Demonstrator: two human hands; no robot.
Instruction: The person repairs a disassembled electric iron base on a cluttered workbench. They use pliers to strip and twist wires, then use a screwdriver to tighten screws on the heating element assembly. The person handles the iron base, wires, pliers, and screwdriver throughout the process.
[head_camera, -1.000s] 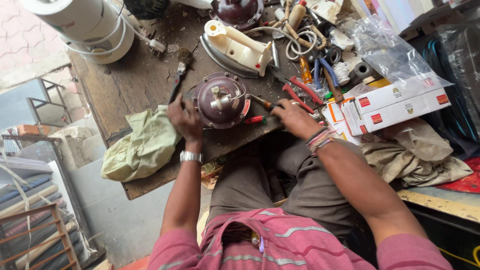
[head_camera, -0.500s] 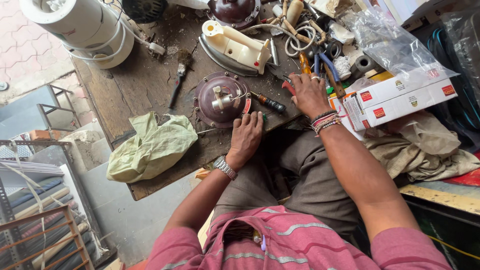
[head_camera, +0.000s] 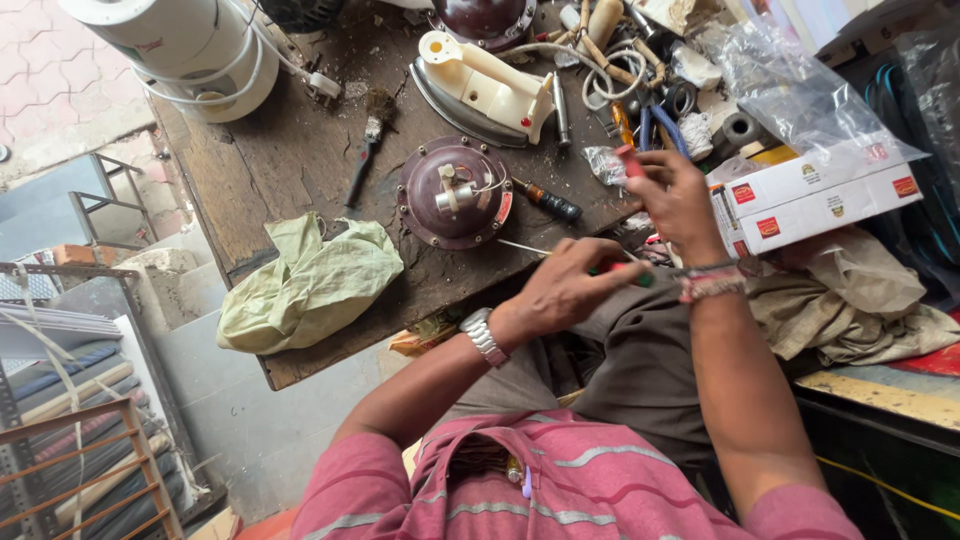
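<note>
The left hand (head_camera: 565, 290) is now pinched around a thin screwdriver (head_camera: 560, 256) with a red and green handle, its metal shaft pointing toward the round maroon appliance base (head_camera: 455, 193); half a second ago this hand lay flat on the bench beside that base. The right hand (head_camera: 675, 195) has lifted off the tool pile and curls its fingers around a small red-tipped piece (head_camera: 628, 158), which is too small to identify. The base sits untouched in the middle of the worn wooden workbench (head_camera: 290, 150), no hand steadying it any more, so the work has shifted from holding the part to readying tools. Around it lie a crumpled green cloth (head_camera: 310, 280), a cream clothes iron (head_camera: 480, 90) and a black-handled screwdriver (head_camera: 548, 202).
</note>
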